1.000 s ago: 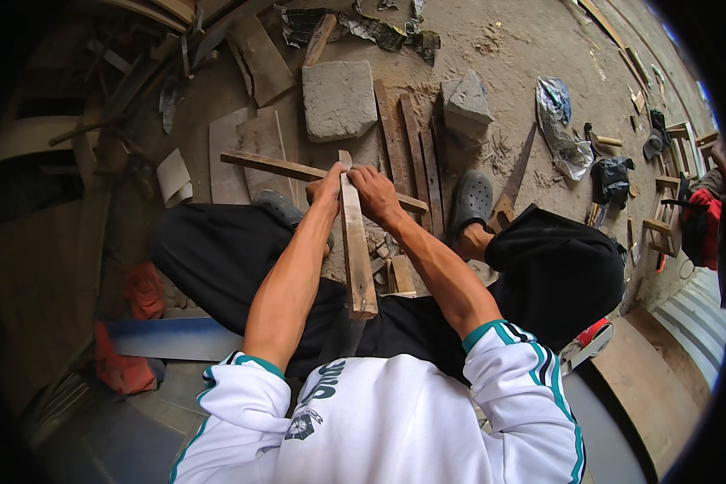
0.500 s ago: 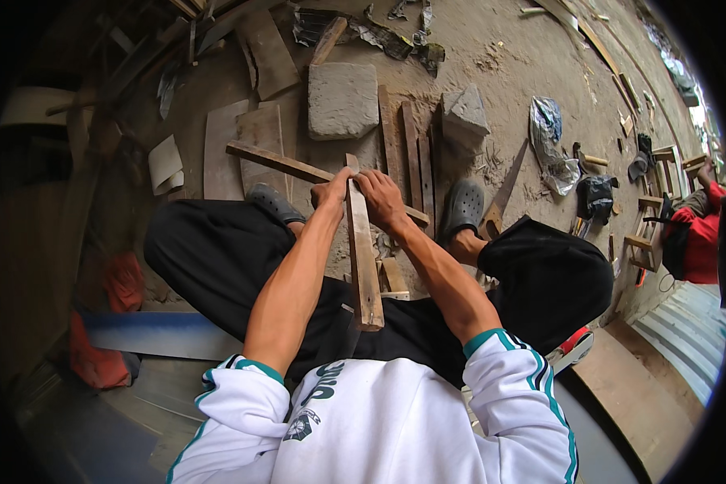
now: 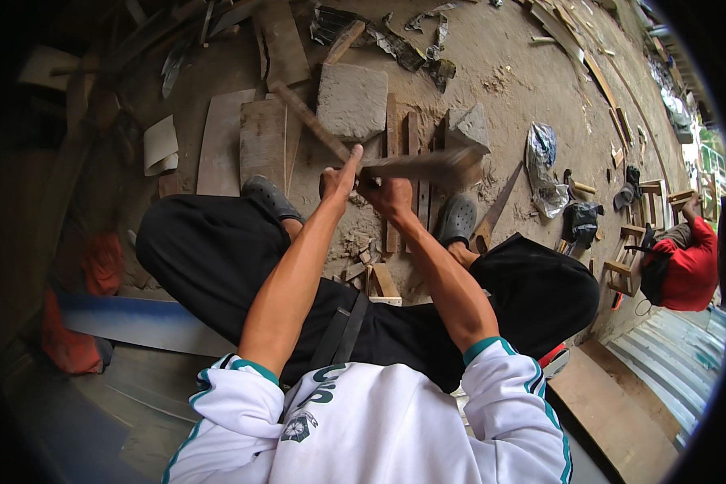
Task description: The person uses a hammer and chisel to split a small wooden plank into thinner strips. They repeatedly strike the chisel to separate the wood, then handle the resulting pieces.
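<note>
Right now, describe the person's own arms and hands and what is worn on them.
Both forearms are bare; the left hand and right hand wear no gloves. White sleeves are pushed up to the elbows, each ending in a teal cuff.

1. A crumpled plastic bag (image 3: 543, 168), clear and whitish with blue patches, lies on the dirt floor (image 3: 508, 73) at the right, beyond the person's right foot.
2. A dark, bunched bag (image 3: 581, 222) sits just right of it, nearer the wooden frames.
3. No labels, signs or screens show.
</note>
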### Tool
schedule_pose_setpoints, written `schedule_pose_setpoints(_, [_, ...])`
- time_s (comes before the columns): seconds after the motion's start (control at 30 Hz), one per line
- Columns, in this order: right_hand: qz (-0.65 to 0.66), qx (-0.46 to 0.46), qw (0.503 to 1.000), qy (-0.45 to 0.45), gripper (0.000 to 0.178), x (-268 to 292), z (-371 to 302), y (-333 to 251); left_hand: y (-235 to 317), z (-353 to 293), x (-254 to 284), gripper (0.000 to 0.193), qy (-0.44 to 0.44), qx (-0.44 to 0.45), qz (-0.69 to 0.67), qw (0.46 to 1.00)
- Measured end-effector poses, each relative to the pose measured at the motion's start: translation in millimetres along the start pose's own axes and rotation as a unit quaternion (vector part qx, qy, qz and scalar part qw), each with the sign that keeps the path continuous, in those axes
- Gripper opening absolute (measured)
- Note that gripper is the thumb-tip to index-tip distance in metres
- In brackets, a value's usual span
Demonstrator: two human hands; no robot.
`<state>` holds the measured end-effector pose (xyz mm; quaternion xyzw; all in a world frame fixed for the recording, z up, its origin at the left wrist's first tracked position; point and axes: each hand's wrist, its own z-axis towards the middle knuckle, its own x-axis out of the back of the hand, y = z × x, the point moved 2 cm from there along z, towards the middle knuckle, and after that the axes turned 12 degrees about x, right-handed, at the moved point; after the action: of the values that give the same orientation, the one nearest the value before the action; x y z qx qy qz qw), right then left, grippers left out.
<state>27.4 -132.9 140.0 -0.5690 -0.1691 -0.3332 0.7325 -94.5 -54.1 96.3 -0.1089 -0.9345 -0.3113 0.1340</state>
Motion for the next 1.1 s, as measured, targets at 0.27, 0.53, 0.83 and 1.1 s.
schedule_pose_setpoints(0.27, [0.303,-0.309,0.902,0.006,0.036,50,45,57,53,-13,-3,0.057,0.081,-0.243,0.043,0.966])
schedule_pose_setpoints(0.53, [0.300,-0.345,0.875,-0.158,0.039,45,80,110,117,53,-5,0.075,-0.219,-0.217,0.296,0.904])
schedule_pose_setpoints(0.83, [0.316,-0.368,0.860,-0.160,0.044,9,117,168,93,157,-27,0.054,-0.018,-0.178,0.025,0.984])
schedule_pose_setpoints(1.1, [0.355,-0.392,0.838,-0.134,0.034,27,154,222,174,230,-78,0.084,0.103,-0.411,0.501,0.755])
